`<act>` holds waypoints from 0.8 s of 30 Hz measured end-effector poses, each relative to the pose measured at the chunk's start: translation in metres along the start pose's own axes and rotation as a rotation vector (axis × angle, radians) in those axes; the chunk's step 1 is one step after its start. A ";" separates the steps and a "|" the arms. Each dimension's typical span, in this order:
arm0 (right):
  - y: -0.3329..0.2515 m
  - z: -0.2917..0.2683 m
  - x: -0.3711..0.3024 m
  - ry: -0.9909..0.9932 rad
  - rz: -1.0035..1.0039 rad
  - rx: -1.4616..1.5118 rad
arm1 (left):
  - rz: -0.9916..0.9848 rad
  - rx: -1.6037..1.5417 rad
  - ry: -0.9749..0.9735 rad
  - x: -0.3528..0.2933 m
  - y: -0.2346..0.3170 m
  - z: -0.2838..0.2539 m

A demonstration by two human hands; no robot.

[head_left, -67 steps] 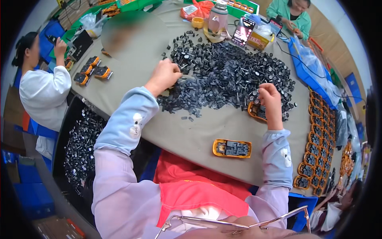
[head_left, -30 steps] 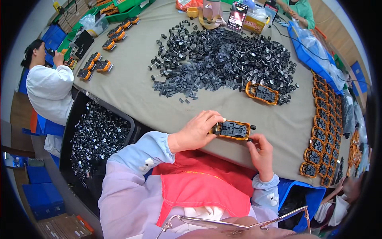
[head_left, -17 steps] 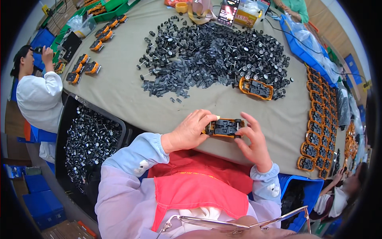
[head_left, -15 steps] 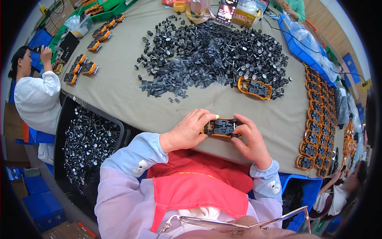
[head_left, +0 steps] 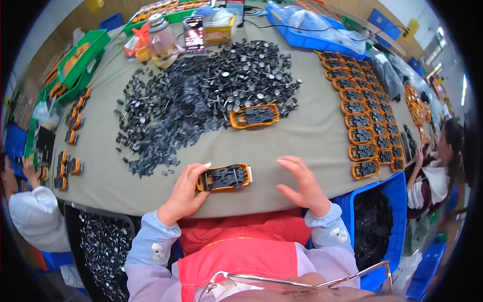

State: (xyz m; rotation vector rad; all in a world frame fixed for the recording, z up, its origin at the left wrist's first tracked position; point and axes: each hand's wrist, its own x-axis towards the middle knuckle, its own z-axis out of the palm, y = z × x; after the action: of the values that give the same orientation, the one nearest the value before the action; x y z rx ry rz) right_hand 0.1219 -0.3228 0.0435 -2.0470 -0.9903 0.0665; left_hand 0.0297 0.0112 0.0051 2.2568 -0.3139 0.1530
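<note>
The right fingers (head_left: 294,167) have come off the orange toy car (head_left: 226,177) and spread wider.

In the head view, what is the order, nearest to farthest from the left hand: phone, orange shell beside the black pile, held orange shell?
1. Held orange shell: touching the left hand.
2. Other shell: ahead, right, beside the pile.
3. Phone: farthest, beyond the pile.

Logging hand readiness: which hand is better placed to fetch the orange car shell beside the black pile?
Likely the right hand: open and empty, it could reach that shell, while the left hand holds the nearer car at its left end.
</note>
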 end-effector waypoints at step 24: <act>-0.003 0.065 0.025 0.033 0.103 0.244 | 0.107 0.244 -0.037 0.049 0.050 0.034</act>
State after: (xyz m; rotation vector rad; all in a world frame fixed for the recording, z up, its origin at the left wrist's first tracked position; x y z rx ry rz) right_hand 0.1129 -0.2617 0.0105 -1.8667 -0.8134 0.1975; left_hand 0.0636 -0.0543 0.0308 2.4871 -0.4576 0.2166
